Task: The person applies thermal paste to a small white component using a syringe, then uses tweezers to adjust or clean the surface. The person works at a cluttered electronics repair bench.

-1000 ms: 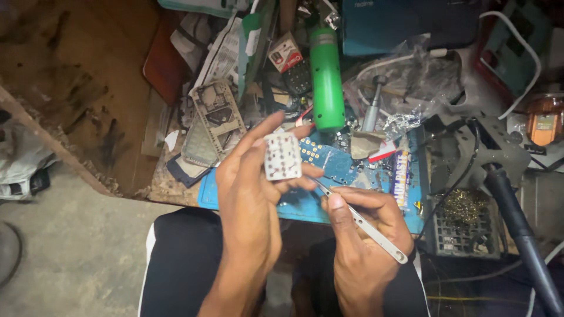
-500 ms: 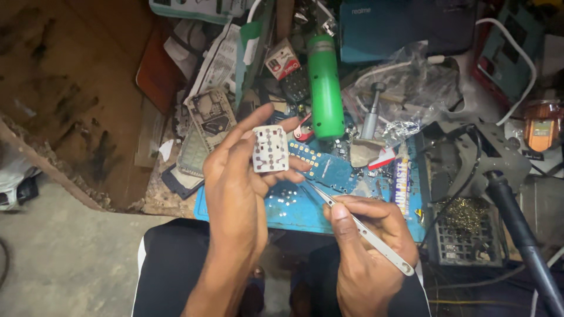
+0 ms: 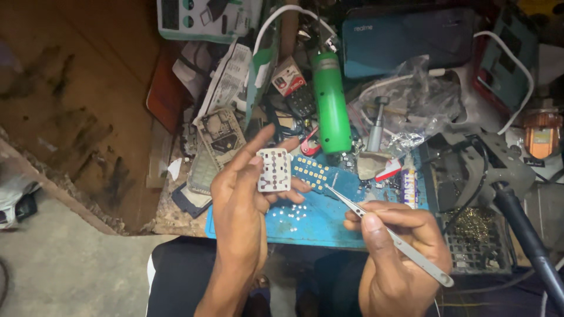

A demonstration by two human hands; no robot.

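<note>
Above the blue mat [image 3: 305, 226], left hand [image 3: 244, 202] pinches a white keypad sheet [image 3: 274, 170] (dotted); right hand [image 3: 399, 246] grips tweezers [image 3: 388, 238].

Blue mat [image 3: 311, 226] open (near hands); green cylinder [image 3: 331, 108] blocks beyond

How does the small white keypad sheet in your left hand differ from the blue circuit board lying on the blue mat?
The small white keypad sheet is held up off the bench in the left hand; the blue circuit board lies flat on the blue mat. The sheet is pale with dark spots; the board is blue with yellowish pads. The metal tweezers in the right hand point at the board, not the sheet. Both show a grid of contacts.
</note>
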